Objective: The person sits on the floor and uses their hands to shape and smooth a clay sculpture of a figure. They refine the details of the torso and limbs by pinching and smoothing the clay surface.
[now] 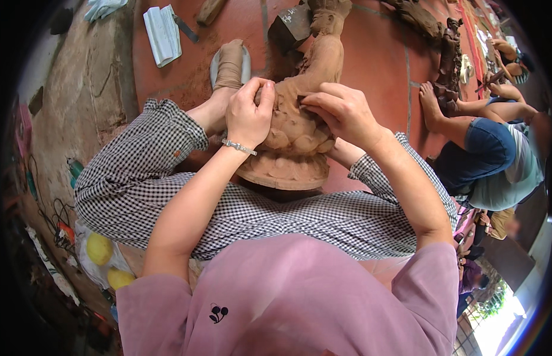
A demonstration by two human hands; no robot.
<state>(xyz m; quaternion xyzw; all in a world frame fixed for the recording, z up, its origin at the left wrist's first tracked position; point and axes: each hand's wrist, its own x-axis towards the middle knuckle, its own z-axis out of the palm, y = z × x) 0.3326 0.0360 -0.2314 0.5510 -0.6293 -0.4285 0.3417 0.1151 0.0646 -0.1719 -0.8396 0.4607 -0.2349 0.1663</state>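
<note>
A brown carved wooden statue (320,62) of a seated figure lies tilted between my legs, its head away from me. Its round, petal-carved base (285,172) is the part closest to my lap. My left hand (251,114) is closed against the statue's left side, fingers curled; whatever lies inside them is hidden. On the other side, my right hand (345,114) pinches a small dark piece (301,100) between thumb and fingertips and presses it to the carved surface. The exact kind of this piece is too small to tell.
A dark angular block (289,28) stands beside the statue's head. Folded pale paper (163,35) lies far left on the red tile floor (380,65). More dark carvings (449,53) are at right, near a seated co-worker (486,151). Yellow round fruits (99,248) sit at lower left.
</note>
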